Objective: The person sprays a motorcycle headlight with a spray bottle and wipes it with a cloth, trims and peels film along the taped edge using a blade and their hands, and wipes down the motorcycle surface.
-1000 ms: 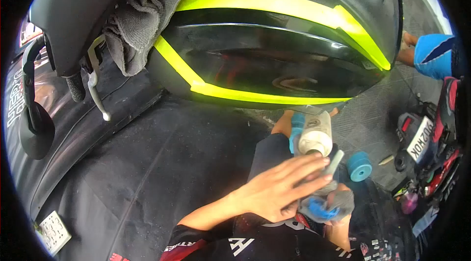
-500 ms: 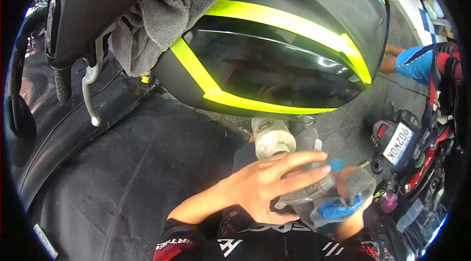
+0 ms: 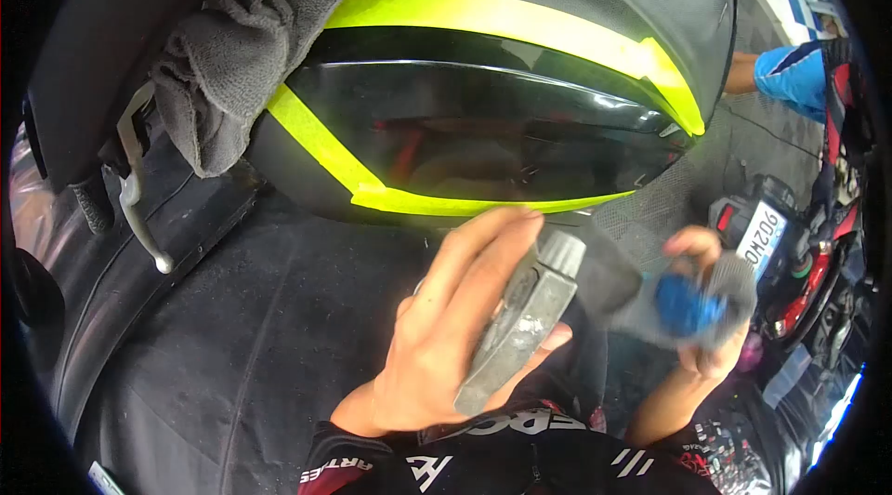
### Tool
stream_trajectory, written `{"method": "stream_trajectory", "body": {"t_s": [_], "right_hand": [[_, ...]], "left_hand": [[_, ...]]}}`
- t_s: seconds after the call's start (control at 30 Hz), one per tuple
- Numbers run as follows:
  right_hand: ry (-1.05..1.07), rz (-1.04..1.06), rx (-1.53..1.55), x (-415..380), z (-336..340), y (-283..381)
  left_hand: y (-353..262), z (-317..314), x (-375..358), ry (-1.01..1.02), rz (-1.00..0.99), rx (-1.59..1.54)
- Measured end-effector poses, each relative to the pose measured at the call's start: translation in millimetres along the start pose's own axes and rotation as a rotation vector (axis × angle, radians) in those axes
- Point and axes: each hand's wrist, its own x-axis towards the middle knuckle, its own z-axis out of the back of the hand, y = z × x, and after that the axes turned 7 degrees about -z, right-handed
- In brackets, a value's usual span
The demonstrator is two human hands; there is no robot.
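In the head view, my left hand (image 3: pixel 423 337) is wrapped round the grey head of a spray bottle (image 3: pixel 522 328), its ridged nozzle (image 3: pixel 562 255) turned toward a glossy black panel (image 3: pixel 502 142). Bright yellow-green tape (image 3: pixel 483 16) frames that panel, and the fingertips overlap its lower tape edge. Farther right, my right hand (image 3: pixel 711 360) grips a bunched grey cloth (image 3: pixel 734 295) with a blue patch (image 3: pixel 689 304) on it, all smeared by motion. The bottle's body is mostly hidden beneath its head.
A dark grey towel (image 3: pixel 218 77) drapes over the bodywork at upper left, near a silver lever (image 3: pixel 139 216). Black sheeting (image 3: pixel 177 365) spreads at lower left. Beyond the panel, a person in blue shorts (image 3: pixel 790 81) is near a vehicle with a white plate (image 3: pixel 762 239).
My left hand has closed round the spray bottle, turning its nozzle toward the panel. My right hand has moved right and up with the cloth. The view has shifted, and a pale cup-shaped thing is now hidden.
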Motion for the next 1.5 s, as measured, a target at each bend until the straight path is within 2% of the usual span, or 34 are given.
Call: {"method": "stream_trajectory", "body": {"t_s": [0.1,0.13,0.23,0.3,0.37,0.57,0.6,0.7,0.73,0.77,0.87,0.93,0.97,1.03,1.1,1.13,1.17,1.23,1.3,1.43,1.5], "right_hand": [[-0.223,0.306,-0.563,23,-18,4],[-0.241,0.396,-0.663,31,-25,0],[-0.257,0.681,-0.843,52,-43,-22],[-0.289,0.730,-0.904,61,-61,-29],[-0.356,0.800,-0.893,66,-67,-40],[-0.377,0.797,-0.904,65,-83,-52],[-0.317,0.869,-0.894,68,-91,-51],[-0.169,0.916,-0.955,74,-122,-28],[-0.163,0.958,-0.999,77,-113,-28],[-0.185,0.993,-1.038,79,-104,-29],[-0.286,1.018,-1.037,81,-83,-38],[-0.267,1.104,-1.057,87,-91,-33],[-0.240,1.082,-1.066,83,-102,-26],[-0.158,1.065,-1.101,83,-115,-16],[-0.191,1.076,-1.130,84,-104,-18],[-0.273,1.033,-1.102,80,-92,-26],[-0.320,1.010,-1.078,79,-90,-31],[-0.296,1.029,-1.089,77,-108,-26],[-0.164,0.997,-1.138,75,-127,-13],[-0.232,0.931,-1.132,76,-107,-17],[-0.184,0.967,-1.148,75,-119,-16]], "left_hand": [[-13,-2,2,-0.038,0.155,0.062],[-15,-2,4,-0.048,0.148,0.087],[-19,-4,8,-0.107,0.153,0.150],[-22,-8,11,-0.198,0.193,0.173],[-27,-8,15,-0.170,0.233,0.241],[-24,-2,11,-0.129,0.234,0.269],[-24,-3,9,-0.129,0.223,0.278],[-15,5,-11,-0.146,0.168,0.243],[-14,7,-17,-0.132,0.213,0.232],[-11,10,-23,-0.126,0.247,0.221],[9,6,-59,-0.176,0.139,0.193],[24,-17,-85,-0.259,0.101,0.114],[34,-29,-98,-0.286,0.071,0.097],[56,-45,-113,-0.211,-0.108,0.305],[67,-66,-127,-0.223,-0.098,0.232],[77,-87,-148,-0.303,-0.002,0.010],[81,-98,-158,-0.306,0.035,-0.033],[88,-115,-175,-0.238,0.005,-0.008],[96,-131,-201,-0.034,-0.012,0.008],[106,-147,-210,0.106,0.148,-0.178],[109,-154,-216,0.134,0.158,-0.133]]}}
